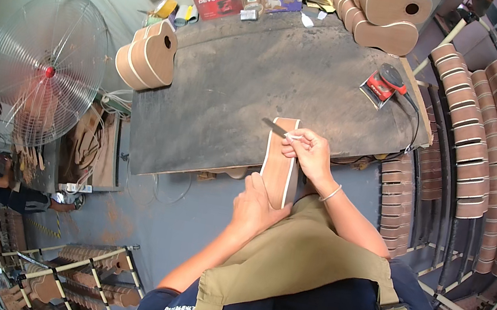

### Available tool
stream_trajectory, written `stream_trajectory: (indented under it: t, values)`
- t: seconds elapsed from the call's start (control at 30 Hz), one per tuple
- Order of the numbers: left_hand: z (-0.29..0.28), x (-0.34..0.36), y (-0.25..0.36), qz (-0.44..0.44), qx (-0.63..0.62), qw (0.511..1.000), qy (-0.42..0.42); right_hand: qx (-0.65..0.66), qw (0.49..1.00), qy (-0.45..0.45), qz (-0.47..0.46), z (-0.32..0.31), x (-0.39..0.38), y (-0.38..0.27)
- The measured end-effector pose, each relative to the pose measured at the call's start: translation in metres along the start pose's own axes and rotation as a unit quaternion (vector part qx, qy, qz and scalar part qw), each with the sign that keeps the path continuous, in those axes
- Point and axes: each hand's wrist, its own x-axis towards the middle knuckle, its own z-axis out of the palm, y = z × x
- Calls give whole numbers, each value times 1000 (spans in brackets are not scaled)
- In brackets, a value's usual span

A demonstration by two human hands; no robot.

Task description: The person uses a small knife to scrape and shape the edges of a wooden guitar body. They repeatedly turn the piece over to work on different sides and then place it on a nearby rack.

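Note:
A small wooden guitar body (279,170) stands on edge, its curved brown side turned up and pale binding along both rims. Its far end rests at the bench's near edge, and its near end is close to my apron. My left hand (255,207) is wrapped round the near end, thumb on the right side. In a pinch, my right hand (309,155) holds a slim, dark, flat tool (274,126) over the far end. The tool points to the left across the body; whether it is a file or a blade I cannot tell.
On the dark workbench (225,98) lie a red sander (384,84) and stacked guitar bodies (384,33). Another body (150,56) stands at left, boxes (217,0) behind. A large fan (49,70) is left; racks of bodies (463,132) stand right. A person (10,184) works far left.

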Motion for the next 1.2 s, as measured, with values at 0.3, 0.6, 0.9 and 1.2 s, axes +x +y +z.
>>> stream_trajectory:
  t: [0.3,0.6,0.9,1.2]
  values:
    - [58,26,-39,81,-157,983,-55,-43,997,-4,-64,-36,-33,19]
    - [39,111,-47,27,-182,974,-130,-19,997,25,-76,-46,-14,6]
    - [-3,196,-33,148,-179,958,168,-345,932,28,-103,-64,77,-28]
    - [-19,227,-43,150,-208,962,-94,-348,913,-214,-20,-60,129,-15]
